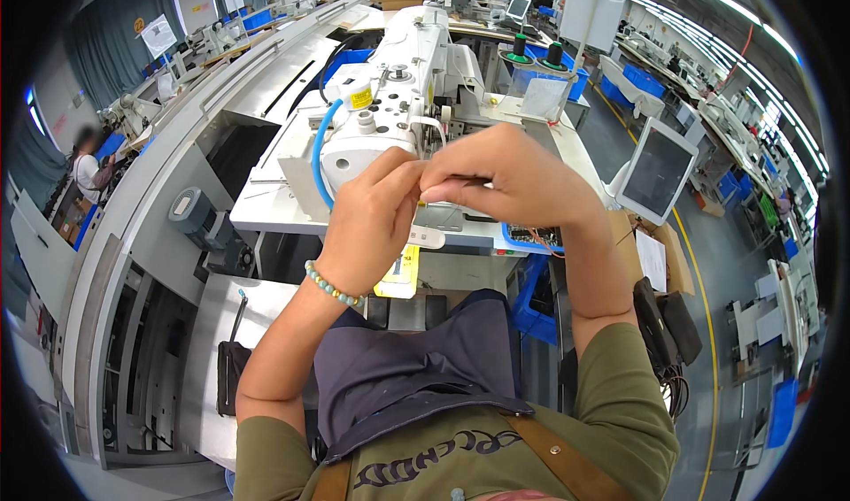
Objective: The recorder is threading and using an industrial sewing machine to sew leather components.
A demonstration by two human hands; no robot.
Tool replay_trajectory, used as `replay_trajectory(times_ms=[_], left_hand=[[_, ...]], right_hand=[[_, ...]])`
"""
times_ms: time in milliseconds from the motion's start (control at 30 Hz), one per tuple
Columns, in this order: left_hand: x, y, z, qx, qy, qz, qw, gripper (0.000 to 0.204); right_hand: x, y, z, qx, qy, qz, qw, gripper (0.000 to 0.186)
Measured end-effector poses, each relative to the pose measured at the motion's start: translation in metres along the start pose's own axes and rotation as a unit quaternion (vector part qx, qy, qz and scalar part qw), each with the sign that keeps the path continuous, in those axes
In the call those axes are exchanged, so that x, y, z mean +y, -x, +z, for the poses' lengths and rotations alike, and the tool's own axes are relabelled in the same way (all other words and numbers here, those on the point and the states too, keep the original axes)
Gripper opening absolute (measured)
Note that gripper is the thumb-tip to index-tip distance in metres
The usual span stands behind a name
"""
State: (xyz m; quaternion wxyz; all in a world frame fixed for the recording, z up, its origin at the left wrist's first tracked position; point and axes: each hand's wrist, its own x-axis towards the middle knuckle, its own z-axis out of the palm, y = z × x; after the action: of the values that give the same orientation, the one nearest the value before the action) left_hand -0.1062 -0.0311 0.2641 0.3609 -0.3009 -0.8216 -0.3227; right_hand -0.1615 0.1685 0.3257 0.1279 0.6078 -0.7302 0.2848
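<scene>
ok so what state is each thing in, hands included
left hand, fingers bent, tips partly hidden
right hand, fingertips pinched together, anything held unclear
bracelet, worn
sewing machine, upright
blue tube, curved
thread spools, upright
screen, tilted, dark grey
cardboard box, open
</scene>
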Motion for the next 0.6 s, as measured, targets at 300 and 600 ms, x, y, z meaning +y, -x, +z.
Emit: replay_trajectory(times_ms=[300, 600], left_hand=[[-0.007, 0.010, -0.004, 0.089, -0.020, 0.060, 0.994, 0.011], [-0.010, 0.008, -0.010, 0.144, 0.053, 0.002, 0.988, 0.035]], right_hand=[[0.050, -0.037, 0.008, 0.045, -0.193, 0.058, 0.979, 0.018], [0.073, -0.071, -0.019, -0.049, -0.149, 0.006, 0.988, 0.020]])
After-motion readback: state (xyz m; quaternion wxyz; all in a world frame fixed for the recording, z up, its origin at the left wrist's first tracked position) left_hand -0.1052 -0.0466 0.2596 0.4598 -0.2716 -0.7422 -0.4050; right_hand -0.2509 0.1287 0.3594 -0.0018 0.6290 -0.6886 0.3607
